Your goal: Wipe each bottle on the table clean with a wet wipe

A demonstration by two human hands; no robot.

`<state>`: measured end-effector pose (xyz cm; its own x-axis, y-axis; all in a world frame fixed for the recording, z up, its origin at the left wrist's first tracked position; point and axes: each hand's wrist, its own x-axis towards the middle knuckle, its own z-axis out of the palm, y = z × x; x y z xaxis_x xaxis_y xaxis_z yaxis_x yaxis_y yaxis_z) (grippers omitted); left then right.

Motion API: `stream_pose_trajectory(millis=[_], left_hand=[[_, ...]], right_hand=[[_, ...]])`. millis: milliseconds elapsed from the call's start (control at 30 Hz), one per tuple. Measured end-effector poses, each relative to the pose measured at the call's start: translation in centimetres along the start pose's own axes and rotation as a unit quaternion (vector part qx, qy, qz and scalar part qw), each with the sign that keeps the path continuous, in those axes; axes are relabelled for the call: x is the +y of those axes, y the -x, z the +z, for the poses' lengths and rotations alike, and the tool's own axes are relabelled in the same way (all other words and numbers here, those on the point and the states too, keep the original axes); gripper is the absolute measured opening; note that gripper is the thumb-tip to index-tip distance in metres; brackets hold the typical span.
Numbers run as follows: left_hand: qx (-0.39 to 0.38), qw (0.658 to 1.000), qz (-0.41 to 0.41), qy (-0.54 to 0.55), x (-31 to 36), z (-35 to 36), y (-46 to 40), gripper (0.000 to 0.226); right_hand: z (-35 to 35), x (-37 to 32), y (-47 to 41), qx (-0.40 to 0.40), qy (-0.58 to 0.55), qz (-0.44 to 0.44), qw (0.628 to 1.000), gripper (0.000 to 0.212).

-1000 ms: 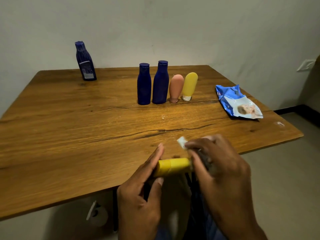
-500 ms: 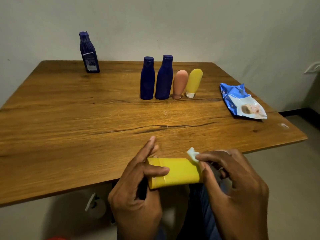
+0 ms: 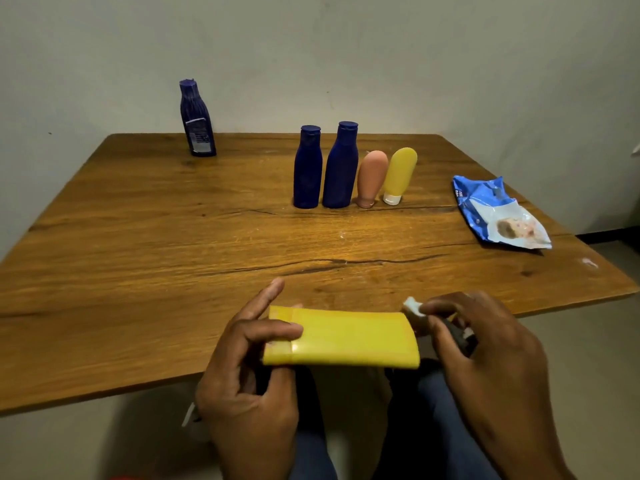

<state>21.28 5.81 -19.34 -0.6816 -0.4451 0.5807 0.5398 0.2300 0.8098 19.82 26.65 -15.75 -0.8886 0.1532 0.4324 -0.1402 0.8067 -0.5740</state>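
A flat yellow tube (image 3: 346, 337) lies sideways in front of me, over the table's near edge. My left hand (image 3: 249, 368) pinches its crimped left end between thumb and fingers. My right hand (image 3: 485, 344) grips the tube's right end, where its dark cap is mostly hidden, with a small white wet wipe (image 3: 414, 308) pinched under the fingertips. On the wooden table (image 3: 138, 254) stand two dark blue bottles (image 3: 306, 168) (image 3: 341, 166), a peach tube (image 3: 371, 178) and a yellow tube (image 3: 400, 174) on their caps. Another blue bottle (image 3: 197, 119) stands far left.
A crumpled blue wet wipe pack (image 3: 498, 214) lies on the table at the right. A wall runs behind the table. Below the near edge are my blue-trousered legs and the floor.
The yellow tube has turned from edge-on to show its broad flat face. My right hand with the wipe has slid right along it to the cap end.
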Motion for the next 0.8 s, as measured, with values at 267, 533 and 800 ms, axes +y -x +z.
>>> stream_pose_trajectory(millis=[267, 533, 800], left_hand=[[-0.046, 0.997, -0.02, -0.063, 0.1, -1.8, -2.2, 0.032], [-0.099, 0.987, 0.026, -0.12, 2.3, -1.7, -12.6, 0.028], [-0.222, 0.952, 0.038, -0.205, -4.9, 1.7, -25.6, 0.029]], right_hand=[[1.4, -1.4, -1.5, -0.045, -0.128, -0.036, 0.99, 0.034], [6.4, -3.0, -5.4, -0.144, -0.23, -0.066, 0.96, 0.025], [10.0, -3.1, -9.5, -0.152, -0.299, -0.029, 0.942, 0.017]])
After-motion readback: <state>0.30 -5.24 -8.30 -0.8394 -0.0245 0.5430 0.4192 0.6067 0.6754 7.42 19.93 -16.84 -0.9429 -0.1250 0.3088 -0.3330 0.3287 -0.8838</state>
